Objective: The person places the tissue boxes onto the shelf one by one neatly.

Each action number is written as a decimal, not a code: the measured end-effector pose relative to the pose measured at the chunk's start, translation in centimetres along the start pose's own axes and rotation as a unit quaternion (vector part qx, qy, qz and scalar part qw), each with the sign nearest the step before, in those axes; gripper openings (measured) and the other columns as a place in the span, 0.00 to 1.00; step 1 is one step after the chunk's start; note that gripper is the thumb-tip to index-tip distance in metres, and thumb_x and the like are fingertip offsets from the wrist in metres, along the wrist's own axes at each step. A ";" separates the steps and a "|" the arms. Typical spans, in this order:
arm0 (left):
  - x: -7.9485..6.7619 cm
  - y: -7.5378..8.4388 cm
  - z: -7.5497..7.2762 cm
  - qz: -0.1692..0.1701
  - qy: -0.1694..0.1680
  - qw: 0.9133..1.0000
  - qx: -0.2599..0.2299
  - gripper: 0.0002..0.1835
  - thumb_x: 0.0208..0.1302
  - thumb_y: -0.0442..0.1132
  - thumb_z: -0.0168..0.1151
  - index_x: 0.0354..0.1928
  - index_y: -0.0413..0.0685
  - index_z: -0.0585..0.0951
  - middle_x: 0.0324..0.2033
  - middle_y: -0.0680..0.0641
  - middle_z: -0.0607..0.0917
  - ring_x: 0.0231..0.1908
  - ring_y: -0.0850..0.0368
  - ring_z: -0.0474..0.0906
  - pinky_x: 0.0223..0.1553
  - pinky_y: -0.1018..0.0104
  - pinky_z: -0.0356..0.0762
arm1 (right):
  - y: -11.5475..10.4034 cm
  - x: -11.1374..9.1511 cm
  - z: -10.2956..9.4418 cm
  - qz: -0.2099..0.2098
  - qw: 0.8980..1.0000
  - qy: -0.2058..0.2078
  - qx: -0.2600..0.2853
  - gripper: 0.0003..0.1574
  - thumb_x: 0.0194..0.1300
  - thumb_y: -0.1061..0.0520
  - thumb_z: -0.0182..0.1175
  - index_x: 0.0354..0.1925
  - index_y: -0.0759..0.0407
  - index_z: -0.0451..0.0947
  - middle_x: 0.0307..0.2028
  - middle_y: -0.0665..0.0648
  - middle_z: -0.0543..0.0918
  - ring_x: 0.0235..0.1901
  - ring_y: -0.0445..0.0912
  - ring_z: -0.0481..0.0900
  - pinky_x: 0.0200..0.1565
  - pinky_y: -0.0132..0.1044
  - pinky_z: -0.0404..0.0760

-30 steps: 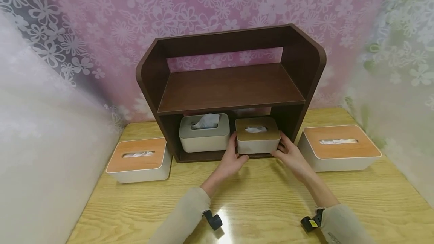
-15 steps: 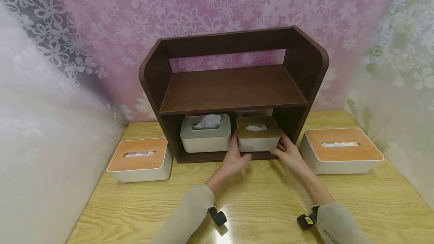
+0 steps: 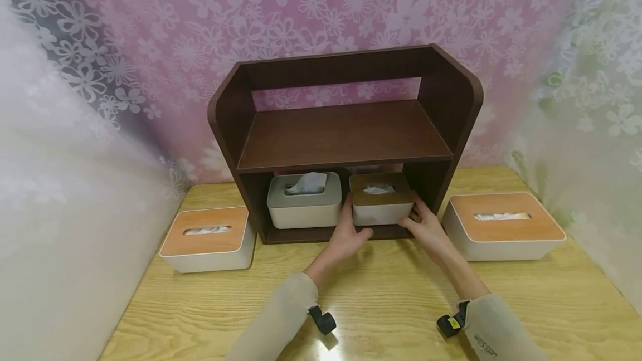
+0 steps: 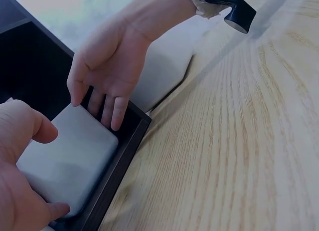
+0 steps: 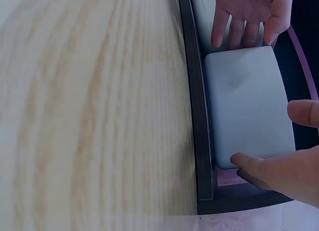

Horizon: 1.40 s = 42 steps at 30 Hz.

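Observation:
A small tissue box [image 3: 379, 214] with a brown wood-look lid and white sides stands on the lower level of the dark brown shelf [image 3: 346, 132]. My left hand [image 3: 347, 237] is at its left side, with the fingers beside the wall and the thumb near the front. At the right side my right hand [image 3: 427, 231] has its fingertips against the box. Both wrist views show the fingers mostly straight along the white box; the far fingertips are partly hidden. Left of it, a grey-lidded tissue box [image 3: 305, 215] with a tissue sticking up shares that level.
An orange wood-lidded tissue box [image 3: 213, 238] stands on the table left of the shelf. A larger one of the same look [image 3: 504, 224] stands to the right. Beneath everything is a pale wooden table [image 3: 386, 305]; flowered cloth [image 3: 326, 10] hangs behind.
Over the last second the small brown-lidded box has slid slightly deeper into the lower level, with both hands at its sides. Little differs over the last half second.

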<state>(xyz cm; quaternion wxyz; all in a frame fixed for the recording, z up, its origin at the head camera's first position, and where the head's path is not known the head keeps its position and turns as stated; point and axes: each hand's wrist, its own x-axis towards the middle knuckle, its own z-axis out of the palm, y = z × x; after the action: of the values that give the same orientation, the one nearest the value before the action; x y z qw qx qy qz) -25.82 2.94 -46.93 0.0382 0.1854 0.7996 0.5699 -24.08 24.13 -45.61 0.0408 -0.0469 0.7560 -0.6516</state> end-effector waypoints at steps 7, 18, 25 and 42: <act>0.2 -0.1 -0.3 0.023 0.005 1.000 0.021 0.52 0.57 0.36 0.59 0.74 0.45 0.35 0.73 0.42 0.43 0.71 0.53 0.45 0.66 0.53 0.55 | -0.2 0.2 0.2 0.004 1.000 -0.004 0.004 0.56 0.67 0.63 0.52 0.73 0.51 0.21 0.73 0.63 0.33 0.71 0.59 0.38 0.66 0.58 0.51; 0.6 0.1 0.0 -0.003 -0.003 0.999 0.041 0.50 0.60 0.40 0.58 0.74 0.48 0.36 0.73 0.43 0.43 0.71 0.53 0.43 0.66 0.54 0.56 | -0.4 0.0 -0.3 0.010 1.000 0.000 -0.023 0.57 0.68 0.61 0.52 0.72 0.51 0.19 0.72 0.66 0.30 0.71 0.62 0.36 0.66 0.60 0.50; 0.5 0.1 -0.3 0.003 -0.002 0.999 0.034 0.50 0.60 0.37 0.58 0.74 0.47 0.35 0.73 0.43 0.42 0.71 0.54 0.42 0.67 0.54 0.55 | -0.5 0.2 0.0 0.020 1.000 -0.004 -0.018 0.58 0.68 0.60 0.53 0.72 0.50 0.18 0.72 0.67 0.29 0.71 0.62 0.36 0.66 0.59 0.49; 0.4 -0.2 -0.4 0.016 -0.004 0.999 0.032 0.50 0.59 0.36 0.58 0.74 0.47 0.35 0.73 0.44 0.41 0.71 0.54 0.42 0.67 0.54 0.55 | -0.2 0.2 0.2 0.017 1.000 0.004 -0.018 0.58 0.67 0.62 0.53 0.72 0.51 0.19 0.72 0.66 0.30 0.71 0.60 0.35 0.66 0.59 0.50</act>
<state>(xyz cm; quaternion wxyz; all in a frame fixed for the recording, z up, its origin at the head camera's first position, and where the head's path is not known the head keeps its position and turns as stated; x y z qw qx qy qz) -26.39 2.65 -46.95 0.0267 0.2015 0.8144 0.5435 -24.20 23.84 -45.47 0.0484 -0.0322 0.7683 -0.6374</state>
